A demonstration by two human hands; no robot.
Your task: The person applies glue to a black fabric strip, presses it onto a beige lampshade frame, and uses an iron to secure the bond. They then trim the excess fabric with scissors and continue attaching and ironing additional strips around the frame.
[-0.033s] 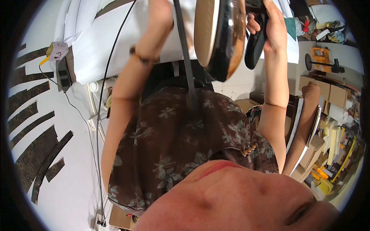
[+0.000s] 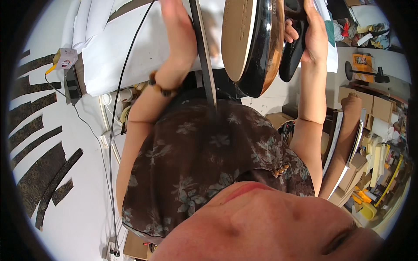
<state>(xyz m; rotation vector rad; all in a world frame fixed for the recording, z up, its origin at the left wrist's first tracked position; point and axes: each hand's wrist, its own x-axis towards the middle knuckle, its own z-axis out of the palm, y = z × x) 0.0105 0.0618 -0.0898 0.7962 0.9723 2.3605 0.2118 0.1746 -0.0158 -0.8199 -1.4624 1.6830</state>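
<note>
My right hand point(image 2: 315, 37) is wrapped round the black handle of an iron point(image 2: 261, 56), which it holds up at the top of the view. The iron has a shiny black and brown body, and its beige sole point(image 2: 237, 48), marked with rows of small holes, faces left. My left hand point(image 2: 179, 41) is raised and flat, nothing in it, its fingertips cut off by the upper edge. Between that hand and the iron runs a narrow dark strip point(image 2: 203, 52), down toward my patterned shirt. Behind them lies a white-covered worktop point(image 2: 117, 56).
Brown patterned fabric pieces point(image 2: 43, 174) lie on a white surface at left, near a phone point(image 2: 72, 85). A black cord point(image 2: 117, 100) hangs in front of it. Toward the right are a black lamp point(image 2: 381, 76), a brown roll point(image 2: 346, 126) and cardboard boxes point(image 2: 374, 102).
My left hand has come farther down into view, so more of it shows. The iron has shifted slightly right and down and turned, showing more of its sole. The dark strip has swung a little left.
</note>
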